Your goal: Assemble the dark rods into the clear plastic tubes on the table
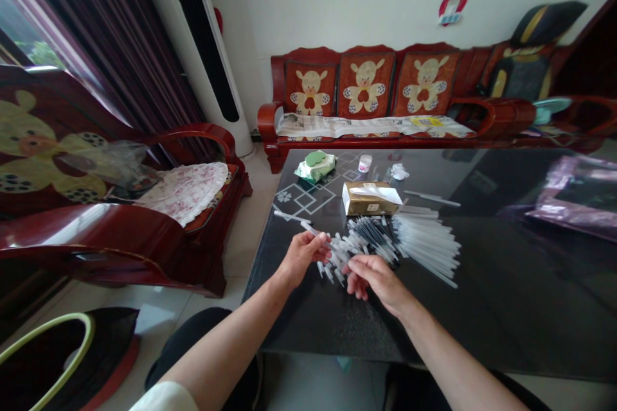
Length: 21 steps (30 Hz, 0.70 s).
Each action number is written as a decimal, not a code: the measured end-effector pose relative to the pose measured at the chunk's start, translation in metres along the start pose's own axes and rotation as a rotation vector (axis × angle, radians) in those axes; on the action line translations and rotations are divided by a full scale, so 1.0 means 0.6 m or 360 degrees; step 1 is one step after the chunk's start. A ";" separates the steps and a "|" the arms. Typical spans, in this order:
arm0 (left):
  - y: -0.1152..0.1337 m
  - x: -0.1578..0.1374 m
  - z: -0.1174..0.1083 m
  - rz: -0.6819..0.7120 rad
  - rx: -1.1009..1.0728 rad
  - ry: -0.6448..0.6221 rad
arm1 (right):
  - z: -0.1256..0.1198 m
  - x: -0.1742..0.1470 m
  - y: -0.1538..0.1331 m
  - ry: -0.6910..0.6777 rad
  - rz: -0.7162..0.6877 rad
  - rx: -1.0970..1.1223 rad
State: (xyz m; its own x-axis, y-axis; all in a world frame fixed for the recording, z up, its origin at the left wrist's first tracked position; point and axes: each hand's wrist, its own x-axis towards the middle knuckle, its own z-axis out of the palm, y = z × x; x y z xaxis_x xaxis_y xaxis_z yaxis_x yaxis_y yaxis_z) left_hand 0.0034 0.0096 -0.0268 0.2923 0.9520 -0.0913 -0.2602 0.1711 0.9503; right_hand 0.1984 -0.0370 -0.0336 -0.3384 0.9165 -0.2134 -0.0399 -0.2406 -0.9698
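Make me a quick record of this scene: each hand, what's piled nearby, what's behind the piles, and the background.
Left hand: pinching a slim pale tube
Right hand: fingers curled beside small whitish pieces; grip unclear
Other piles: thin dark rods, then fanned translucent tubes to their right
Behind piles: tissue box; green-and-white pack farther left
Surface: dark glossy table
Background: wooden sofa with bear-patterned cushions

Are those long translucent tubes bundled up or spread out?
Spread out: the translucent tubes lie in a fan on the black table.
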 end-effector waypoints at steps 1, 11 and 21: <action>-0.001 0.000 0.002 -0.0007 -0.0009 0.0019 | 0.000 0.000 0.001 -0.0017 0.0031 0.0026; -0.002 0.002 -0.001 -0.0066 -0.0064 0.0041 | -0.001 -0.001 0.001 -0.0100 0.0057 0.0105; 0.004 -0.002 0.007 -0.0090 -0.0086 0.0165 | 0.000 -0.002 -0.005 0.0002 0.0023 0.0089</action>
State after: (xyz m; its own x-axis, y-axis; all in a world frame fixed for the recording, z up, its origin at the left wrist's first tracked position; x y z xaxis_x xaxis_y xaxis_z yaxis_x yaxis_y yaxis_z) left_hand 0.0064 0.0078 -0.0230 0.2121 0.9610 -0.1773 -0.2959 0.2361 0.9256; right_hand 0.1987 -0.0374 -0.0305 -0.3381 0.9131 -0.2278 -0.0872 -0.2714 -0.9585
